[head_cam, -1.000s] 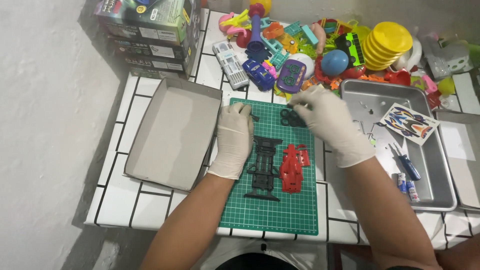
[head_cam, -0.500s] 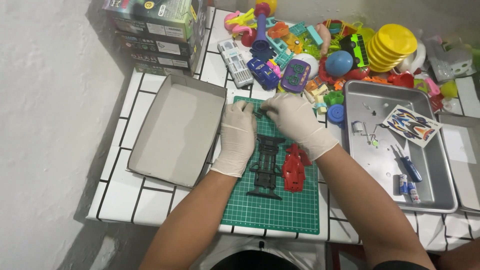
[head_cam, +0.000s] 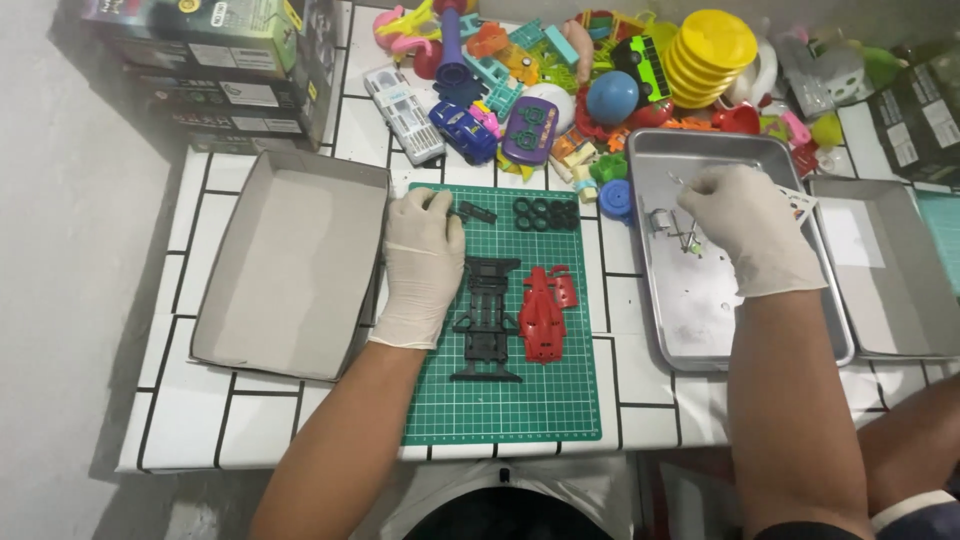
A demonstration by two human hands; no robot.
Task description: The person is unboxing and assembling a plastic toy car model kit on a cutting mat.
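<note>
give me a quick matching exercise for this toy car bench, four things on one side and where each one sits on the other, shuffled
Things:
1. black plastic car chassis
2. gloved right hand
3. empty grey cardboard box lid
4. stack of yellow plastic discs

Places:
A. left of the green cutting mat
B. in the toy pile at the back of the tiled table
C. over the metal tray
D. on the green cutting mat, beside the red car body shell

Pairs: 1-D, 2-C, 3-A, 4-B
</note>
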